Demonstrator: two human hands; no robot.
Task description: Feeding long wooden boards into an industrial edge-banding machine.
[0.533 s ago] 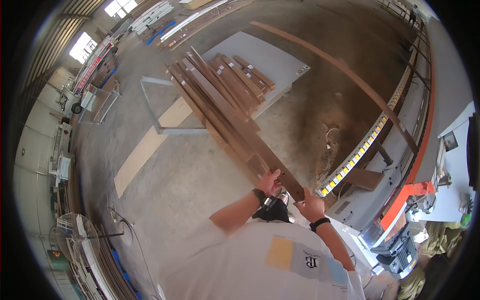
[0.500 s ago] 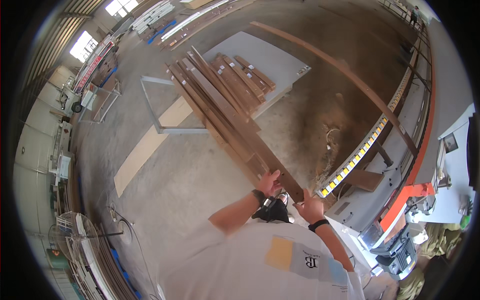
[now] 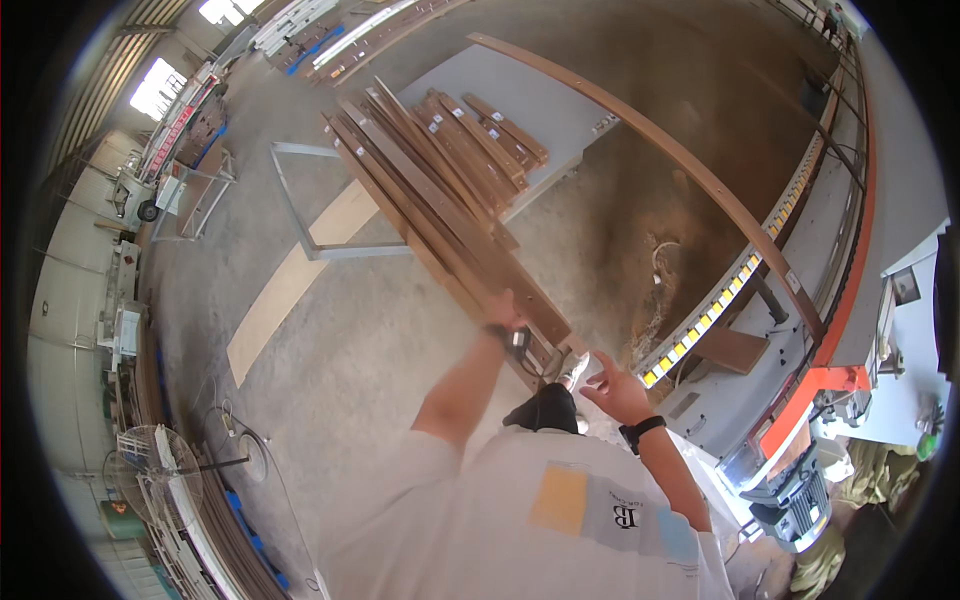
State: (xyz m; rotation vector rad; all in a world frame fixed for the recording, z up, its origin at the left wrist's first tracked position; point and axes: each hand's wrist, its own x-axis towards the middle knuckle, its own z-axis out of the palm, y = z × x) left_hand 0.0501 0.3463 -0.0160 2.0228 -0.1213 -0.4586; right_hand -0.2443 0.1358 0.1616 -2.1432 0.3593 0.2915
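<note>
Long brown planks lie side by side, running from the far pile down toward my body. My left hand is on the near part of the top plank, at its left side; motion blur hides how its fingers lie. Just off that plank's near end, my right hand is raised with fingers apart and nothing in it. Shorter brown pieces with small white labels sit farther off on a grey panel.
A metal frame stands left of the planks, over a beige strip on the floor. Rightward, a long brown plank slants to a machine with a yellow-and-white edge and an orange part. A fan stands lower left.
The top plank has slid away from me, up and to the left. My left hand has moved the same way; my right hand has let go of the plank's end and opened.
</note>
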